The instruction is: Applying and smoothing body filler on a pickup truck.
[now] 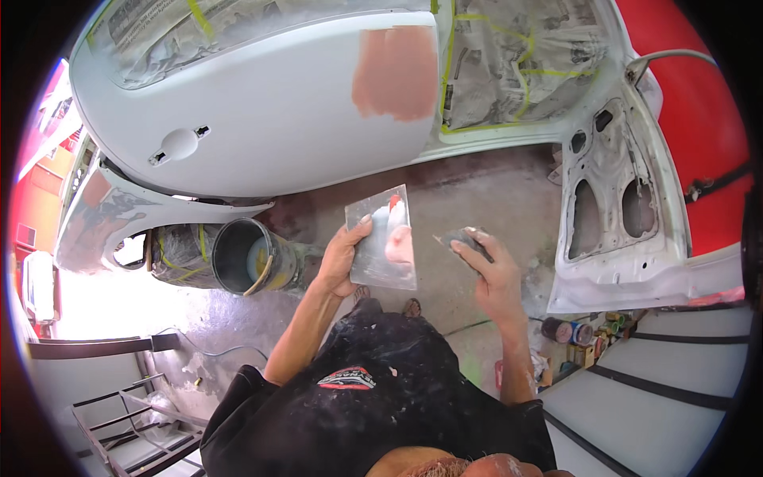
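Note:
My left hand [342, 254] grips a flat, greyish mixing plate [364, 262] by its left edge, thumb on top. Toward the plate's right side lies a blob of pink putty [399, 245], with a red streak [394, 202] of paste at its upper end. To the right, apart from the plate, my right hand [494, 266] is closed around a small dark spreader [455, 236], its thin edge pointing left toward the plate. Ahead is a pale car door panel [278, 103] carrying a smooth pink patch [395, 75] near its right edge.
A dark bucket [229, 246] stands left of my left arm. A bare door shell [624, 187] hangs open at right. Newspaper [509, 79] and yellow tape mask the car's openings. Cans [556, 330] sit on the floor at lower right; a metal rack [131, 433] is lower left.

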Tool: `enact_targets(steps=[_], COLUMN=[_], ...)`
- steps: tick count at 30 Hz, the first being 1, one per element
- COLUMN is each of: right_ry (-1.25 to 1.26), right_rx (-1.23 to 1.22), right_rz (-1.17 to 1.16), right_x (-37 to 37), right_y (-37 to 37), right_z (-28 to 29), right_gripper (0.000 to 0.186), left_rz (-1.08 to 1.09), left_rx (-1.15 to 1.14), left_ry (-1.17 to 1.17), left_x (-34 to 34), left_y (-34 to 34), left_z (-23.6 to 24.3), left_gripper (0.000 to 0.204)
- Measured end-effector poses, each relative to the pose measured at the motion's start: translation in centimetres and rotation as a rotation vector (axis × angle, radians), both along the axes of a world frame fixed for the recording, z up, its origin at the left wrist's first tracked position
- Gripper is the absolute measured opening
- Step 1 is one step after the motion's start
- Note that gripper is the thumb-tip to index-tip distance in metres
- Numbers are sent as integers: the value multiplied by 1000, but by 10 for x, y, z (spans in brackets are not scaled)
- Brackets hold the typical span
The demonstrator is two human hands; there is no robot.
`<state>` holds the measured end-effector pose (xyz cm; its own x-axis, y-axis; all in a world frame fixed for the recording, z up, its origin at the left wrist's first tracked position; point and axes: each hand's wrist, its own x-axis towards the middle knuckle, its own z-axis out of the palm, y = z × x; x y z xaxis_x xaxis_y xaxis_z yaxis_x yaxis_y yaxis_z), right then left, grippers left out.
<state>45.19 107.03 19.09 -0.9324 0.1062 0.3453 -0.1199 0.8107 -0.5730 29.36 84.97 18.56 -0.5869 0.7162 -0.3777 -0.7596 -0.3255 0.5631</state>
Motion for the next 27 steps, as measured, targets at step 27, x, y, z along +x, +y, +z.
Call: enact_targets(steps=[27], right_ry=[18], right_rx=[-607], right_rz=[-391], right_x=[-62], right_y=[-122], right_z=[-43], right_gripper=[41], left_rz=[105], left_rx=[43], left_ry=[65], left_x=[-111], left_y=[-60], left_z=[-31], left_gripper=[50])
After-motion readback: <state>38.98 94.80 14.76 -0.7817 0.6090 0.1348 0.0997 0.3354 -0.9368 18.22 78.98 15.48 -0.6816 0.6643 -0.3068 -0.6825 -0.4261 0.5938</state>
